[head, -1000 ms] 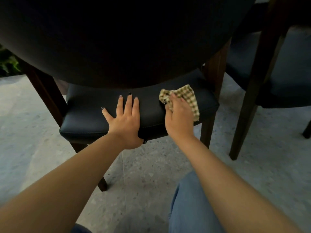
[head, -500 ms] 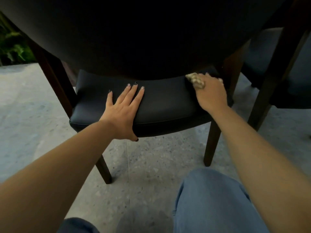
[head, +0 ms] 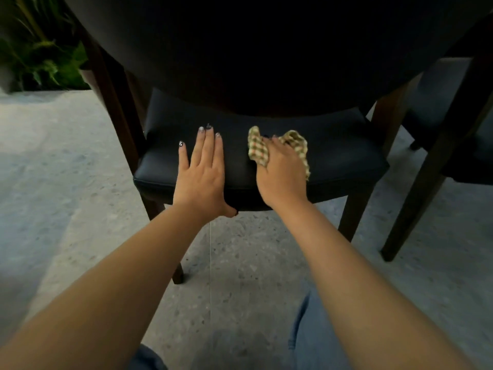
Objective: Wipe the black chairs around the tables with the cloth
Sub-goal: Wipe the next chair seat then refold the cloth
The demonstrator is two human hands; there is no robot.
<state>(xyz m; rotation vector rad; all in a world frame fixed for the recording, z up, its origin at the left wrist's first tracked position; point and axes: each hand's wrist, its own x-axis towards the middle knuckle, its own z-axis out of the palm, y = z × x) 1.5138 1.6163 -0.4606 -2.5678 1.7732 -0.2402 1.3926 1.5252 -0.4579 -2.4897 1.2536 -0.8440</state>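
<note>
1. My left hand (head: 200,173) lies flat on the black chair seat (head: 344,158), fingers straight and together, thumb hooked over the front edge.
2. My right hand (head: 282,174) presses the checked cloth (head: 257,152) onto the seat's middle, fingers curled over it.
3. A dark table (head: 266,49) overhangs the seat.
4. A second chair (head: 437,156) stands to the right on the terrazzo floor (head: 53,169).

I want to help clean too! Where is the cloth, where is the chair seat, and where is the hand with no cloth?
cloth (head: 256,150): head view, on its checked left flap.
seat (head: 344,153): head view, bare black cushion right of the cloth.
left hand (head: 201,173): head view, back of the hand, flat on the seat.
</note>
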